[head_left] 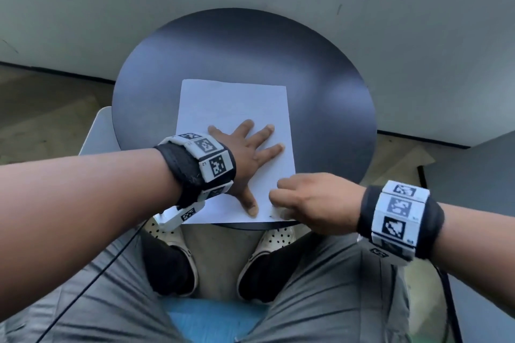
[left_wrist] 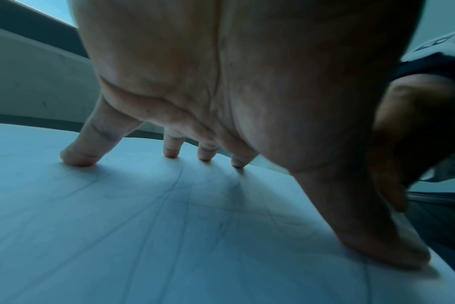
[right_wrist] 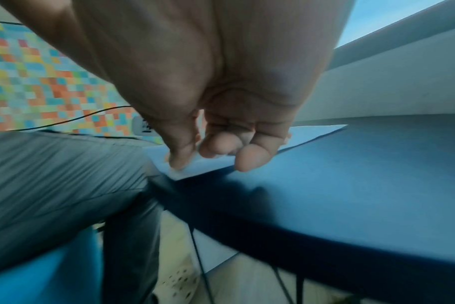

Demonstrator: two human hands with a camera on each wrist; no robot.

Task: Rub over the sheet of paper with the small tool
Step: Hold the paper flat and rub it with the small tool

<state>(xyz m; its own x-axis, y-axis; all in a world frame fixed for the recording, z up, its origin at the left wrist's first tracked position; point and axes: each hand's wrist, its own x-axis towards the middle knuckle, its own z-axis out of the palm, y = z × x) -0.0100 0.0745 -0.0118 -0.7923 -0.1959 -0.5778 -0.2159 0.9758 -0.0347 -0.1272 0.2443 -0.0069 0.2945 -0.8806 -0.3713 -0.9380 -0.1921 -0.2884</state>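
Note:
A white sheet of paper (head_left: 234, 103) (left_wrist: 169, 226) lies on a round dark table (head_left: 320, 78), its near edge at the table's rim. My left hand (head_left: 245, 153) (left_wrist: 221, 82) lies flat on the sheet's near half, fingers spread and straight, fingertips (left_wrist: 75, 158) pressing down. My right hand (head_left: 306, 200) (right_wrist: 208, 102) is at the sheet's near right corner (right_wrist: 203, 166), fingers curled, with the thumb tip and fingertips (right_wrist: 249, 160) down at the paper. No small tool shows clearly between them. Faint pencil lines cross the paper in the left wrist view.
A pale wall stands behind the table. A white chair (head_left: 97, 131) is at the table's left. My knees in grey trousers (head_left: 334, 287), two dotted shoes (head_left: 273, 239) and black cables (head_left: 111, 259) are below the near rim. The table's far half (right_wrist: 351, 164) is bare.

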